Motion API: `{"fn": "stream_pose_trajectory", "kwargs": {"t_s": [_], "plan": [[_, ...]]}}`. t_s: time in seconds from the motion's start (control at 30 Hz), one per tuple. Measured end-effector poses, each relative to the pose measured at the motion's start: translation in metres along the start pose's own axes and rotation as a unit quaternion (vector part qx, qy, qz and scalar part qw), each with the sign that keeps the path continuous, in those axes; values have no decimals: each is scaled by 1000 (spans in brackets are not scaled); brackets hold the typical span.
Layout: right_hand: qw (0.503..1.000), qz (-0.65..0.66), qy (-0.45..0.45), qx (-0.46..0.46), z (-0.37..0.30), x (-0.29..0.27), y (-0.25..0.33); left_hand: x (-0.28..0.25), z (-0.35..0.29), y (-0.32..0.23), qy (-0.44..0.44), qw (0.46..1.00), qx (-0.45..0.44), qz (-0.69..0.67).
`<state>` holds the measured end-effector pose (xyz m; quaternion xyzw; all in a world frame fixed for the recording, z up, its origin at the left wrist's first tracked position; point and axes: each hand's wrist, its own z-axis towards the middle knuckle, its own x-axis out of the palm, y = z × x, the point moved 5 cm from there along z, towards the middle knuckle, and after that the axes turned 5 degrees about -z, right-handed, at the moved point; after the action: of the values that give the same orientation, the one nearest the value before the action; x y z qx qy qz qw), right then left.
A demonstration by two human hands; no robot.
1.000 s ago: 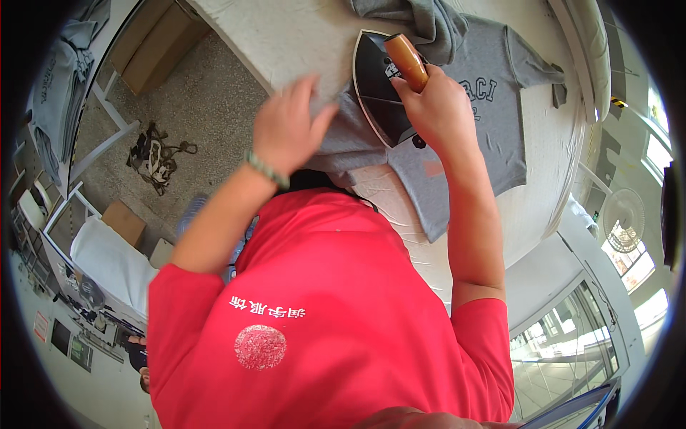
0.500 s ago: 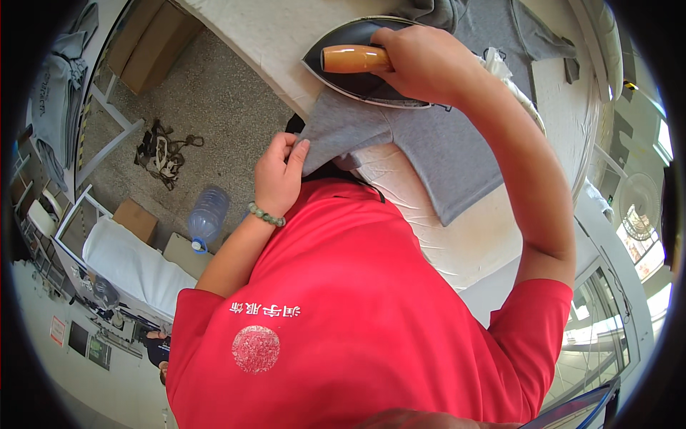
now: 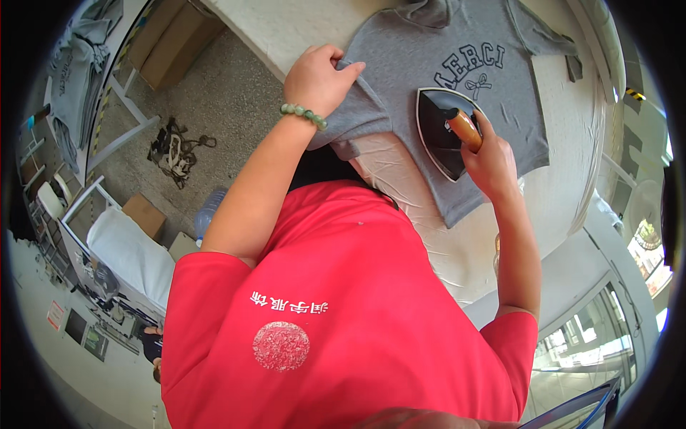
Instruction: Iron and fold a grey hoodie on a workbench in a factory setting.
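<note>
A grey shirt point(image 3: 386, 57) with dark outlined lettering and a bow print lies spread on the pale padded ironing table. My right hand point(image 3: 493, 163) is closed round the wooden handle of a dark iron point(image 3: 437, 136). Its pointed soleplate rests on the shirt front, just below the print, tip toward the upper left. At the shirt's left side, by the top of the sleeve point(image 3: 357, 107), my left hand point(image 3: 318, 80) has its thumb over the cloth and its fingers bent at the edge. A green bead bracelet point(image 3: 304, 114) circles the left wrist.
The table's bare cover point(image 3: 400, 171) shows beside the shirt. On the floor at left lie a tangle of cords point(image 3: 175, 154), cardboard boxes point(image 3: 175, 43) and a partly hidden plastic bottle point(image 3: 209, 212). Grey garments point(image 3: 75, 93) hang at far left. Another person point(image 3: 152, 343) is in the background.
The iron has moved right and down from the sleeve area onto the shirt front and turned, uncovering the print. My left hand has moved up from the sleeve end toward the shoulder.
</note>
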<state>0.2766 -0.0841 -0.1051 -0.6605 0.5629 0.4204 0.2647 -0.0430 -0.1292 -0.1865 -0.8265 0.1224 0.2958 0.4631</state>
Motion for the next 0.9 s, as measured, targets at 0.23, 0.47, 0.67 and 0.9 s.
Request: {"fn": "stream_pose_trajectory", "kwargs": {"t_s": [0.23, 0.47, 0.67, 0.9], "plan": [[999, 23, 23, -41, -3, 5, 8, 16, 4, 6, -12, 1000, -4, 0], [992, 0, 38, -121, 32, -13, 64, 6, -5, -8, -68, 988, 98, 96], [985, 21, 34, -170, 67, -19, 132, -25, -1, 23, -33, 998, 12, -56], [972, 89, 50, -210, 70, -29, 158, -63, 40, 16, -75, 970, -19, -232]]}}
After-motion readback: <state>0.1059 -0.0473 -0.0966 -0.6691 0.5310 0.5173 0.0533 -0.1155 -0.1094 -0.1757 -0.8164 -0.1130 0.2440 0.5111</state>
